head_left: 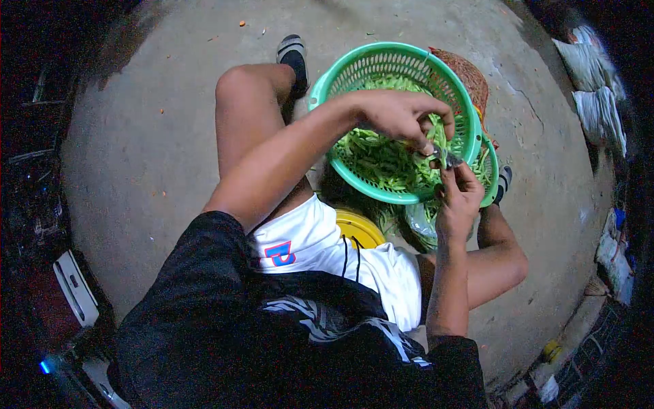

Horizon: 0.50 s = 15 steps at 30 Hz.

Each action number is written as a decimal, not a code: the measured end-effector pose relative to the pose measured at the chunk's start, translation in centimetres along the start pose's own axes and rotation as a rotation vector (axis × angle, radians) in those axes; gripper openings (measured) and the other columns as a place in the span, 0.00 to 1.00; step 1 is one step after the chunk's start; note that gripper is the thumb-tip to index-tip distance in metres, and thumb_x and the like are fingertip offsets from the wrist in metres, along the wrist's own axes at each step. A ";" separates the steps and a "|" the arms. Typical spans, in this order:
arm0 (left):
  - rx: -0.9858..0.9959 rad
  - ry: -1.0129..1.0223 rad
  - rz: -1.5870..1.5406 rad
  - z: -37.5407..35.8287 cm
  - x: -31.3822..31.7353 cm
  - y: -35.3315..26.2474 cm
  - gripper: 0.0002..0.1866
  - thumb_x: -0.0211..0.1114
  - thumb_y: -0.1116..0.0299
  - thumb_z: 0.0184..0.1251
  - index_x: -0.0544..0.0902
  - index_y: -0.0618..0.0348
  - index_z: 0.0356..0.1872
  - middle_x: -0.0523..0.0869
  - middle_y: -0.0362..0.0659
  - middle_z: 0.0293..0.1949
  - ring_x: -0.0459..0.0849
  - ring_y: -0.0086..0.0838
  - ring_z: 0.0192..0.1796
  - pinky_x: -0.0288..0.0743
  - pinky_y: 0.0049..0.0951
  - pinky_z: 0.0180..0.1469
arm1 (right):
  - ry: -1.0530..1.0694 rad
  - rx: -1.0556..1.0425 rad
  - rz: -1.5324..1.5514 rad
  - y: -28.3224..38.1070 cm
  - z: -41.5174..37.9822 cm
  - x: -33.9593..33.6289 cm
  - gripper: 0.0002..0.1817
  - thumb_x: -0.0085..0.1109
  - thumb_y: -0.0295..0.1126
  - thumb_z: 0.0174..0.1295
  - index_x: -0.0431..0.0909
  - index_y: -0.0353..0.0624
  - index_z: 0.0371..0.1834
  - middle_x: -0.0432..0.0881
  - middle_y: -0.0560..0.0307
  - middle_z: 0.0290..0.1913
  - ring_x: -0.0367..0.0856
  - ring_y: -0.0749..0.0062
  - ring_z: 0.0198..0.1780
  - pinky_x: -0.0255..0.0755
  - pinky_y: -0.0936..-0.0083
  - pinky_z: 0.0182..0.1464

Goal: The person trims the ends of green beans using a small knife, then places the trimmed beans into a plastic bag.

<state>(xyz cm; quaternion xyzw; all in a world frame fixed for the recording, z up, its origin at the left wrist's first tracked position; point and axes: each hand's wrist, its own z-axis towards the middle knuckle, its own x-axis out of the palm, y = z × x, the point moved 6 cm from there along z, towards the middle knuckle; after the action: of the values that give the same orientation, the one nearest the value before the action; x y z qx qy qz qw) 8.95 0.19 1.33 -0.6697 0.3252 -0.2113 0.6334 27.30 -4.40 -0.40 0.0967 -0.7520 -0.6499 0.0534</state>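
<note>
My left hand (pixel 402 121) reaches over the green basket (pixel 371 193), its fingers closed in a pinch. A small dark tool (pixel 451 161), perhaps a blade, spans the gap between my two hands. It appears to come from under my left thumb, though the grip is partly hidden. Below it, my right hand (pixel 460 201) pinches a thin green vegetable piece (pixel 441 133) that stands up beside the tool. Many cut green vegetable pieces (pixel 381 160) fill the basket beneath both hands.
Under the right side sits a second green basket (pixel 492 184). A red mesh sack (pixel 464 71) lies behind, a clear plastic bag (pixel 422 221) in front. I sit on a yellow seat (pixel 357 228) on a concrete floor (pixel 170 136). White sacks (pixel 599 116) line the right edge.
</note>
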 end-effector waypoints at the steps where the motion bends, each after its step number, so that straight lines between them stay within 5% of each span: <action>1: 0.000 -0.001 -0.007 0.2 -0.2 0.8 0.21 0.73 0.73 0.63 0.79 0.59 0.56 0.84 0.37 0.39 0.80 0.18 0.42 0.73 0.26 0.41 | 0.002 0.006 -0.004 0.1 -0.1 0.2 0.14 0.66 0.32 0.72 0.86 0.31 0.52 0.90 0.54 0.39 0.84 0.78 0.44 0.75 0.79 0.53; 3: 0.116 -0.074 -0.155 0.4 -1.6 1.1 0.20 0.73 0.73 0.63 0.79 0.59 0.54 0.82 0.35 0.37 0.79 0.18 0.41 0.73 0.25 0.42 | -0.062 0.002 -0.032 0.8 -0.3 0.4 0.13 0.66 0.32 0.72 0.86 0.32 0.51 0.90 0.54 0.39 0.84 0.78 0.43 0.75 0.79 0.53; 6: 0.024 -0.166 -0.059 -0.5 -3.7 0.9 0.22 0.73 0.73 0.63 0.78 0.60 0.57 0.83 0.35 0.34 0.80 0.19 0.40 0.73 0.24 0.42 | -0.064 -0.036 -0.014 1.0 -0.2 0.3 0.13 0.67 0.32 0.72 0.86 0.33 0.51 0.90 0.54 0.39 0.84 0.78 0.43 0.75 0.79 0.53; 15: -0.019 -0.040 -0.090 0.1 -0.9 0.6 0.27 0.74 0.69 0.64 0.74 0.62 0.62 0.82 0.34 0.32 0.77 0.18 0.37 0.70 0.24 0.39 | -0.055 0.142 0.090 0.0 -0.4 -0.1 0.12 0.67 0.35 0.72 0.87 0.35 0.44 0.89 0.62 0.37 0.79 0.84 0.35 0.71 0.84 0.42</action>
<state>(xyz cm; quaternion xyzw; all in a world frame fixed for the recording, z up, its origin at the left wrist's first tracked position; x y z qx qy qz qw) 8.28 0.93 0.86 -0.6936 0.2838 -0.2231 0.6234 27.51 -4.74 -0.34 0.0485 -0.8010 -0.5942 0.0549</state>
